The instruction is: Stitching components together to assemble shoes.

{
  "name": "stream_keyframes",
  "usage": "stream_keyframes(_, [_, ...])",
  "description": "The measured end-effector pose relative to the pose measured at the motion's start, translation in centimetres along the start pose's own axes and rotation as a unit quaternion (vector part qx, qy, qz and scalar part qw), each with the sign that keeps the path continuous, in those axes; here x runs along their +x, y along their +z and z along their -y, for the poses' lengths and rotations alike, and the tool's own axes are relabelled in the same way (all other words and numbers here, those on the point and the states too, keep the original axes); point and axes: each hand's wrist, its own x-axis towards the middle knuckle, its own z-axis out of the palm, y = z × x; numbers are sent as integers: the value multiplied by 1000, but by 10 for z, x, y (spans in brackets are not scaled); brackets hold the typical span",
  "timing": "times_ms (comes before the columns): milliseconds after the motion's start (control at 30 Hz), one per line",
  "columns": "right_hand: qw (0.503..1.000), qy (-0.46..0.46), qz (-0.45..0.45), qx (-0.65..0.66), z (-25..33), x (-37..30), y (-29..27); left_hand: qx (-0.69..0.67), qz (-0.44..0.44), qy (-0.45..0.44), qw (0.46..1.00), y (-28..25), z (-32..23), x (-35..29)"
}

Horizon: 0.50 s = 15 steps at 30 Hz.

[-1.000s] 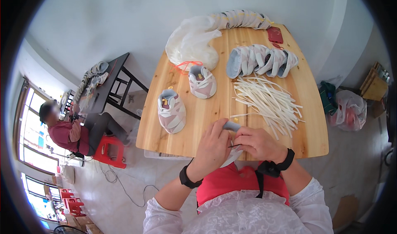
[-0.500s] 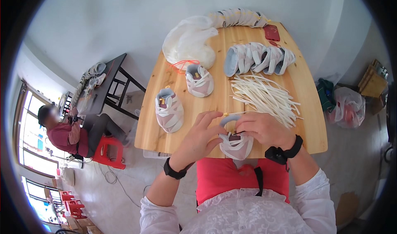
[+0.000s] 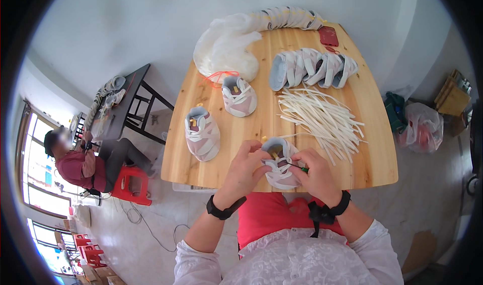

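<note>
At the near table edge lies a pale pink and white shoe upper (image 3: 282, 178), its grey-lined opening facing away from me and white lace crossing its front. My left hand (image 3: 242, 170) grips the left side of this upper, fingers closed by the eyelets. In my right hand (image 3: 320, 173) is a thin dark tool with a green end (image 3: 304, 169), slanting toward the lacing; its tip is too small to make out. Two similar laced uppers, a left one (image 3: 202, 136) and a farther one (image 3: 240, 100), stand beyond my left hand.
Loose white laces (image 3: 322, 116) are heaped beyond my right hand, before a row of nested uppers (image 3: 314, 69). A white plastic bag (image 3: 224, 51), more stacked uppers (image 3: 287, 18) and a red phone (image 3: 328, 36) lie farther back. At left, another person (image 3: 80, 159) sits by a dark table.
My right hand has dropped lower and nearer to me, and the tool's green end now shows. The upper's opening and lacing are more exposed between my hands.
</note>
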Motion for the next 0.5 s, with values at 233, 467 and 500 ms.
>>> stream_keyframes(233, [1000,13,-18,4,-5,-4,-1,85,-50,69,993,0,-24,-3])
stream_keyframes(467, [999,-14,-23,23,0,-4,-1,102,-60,78,990,-1,-21,-2])
stream_keyframes(500, [999,-28,-25,18,-2,-4,1,99,-73,64,990,2,-17,-2])
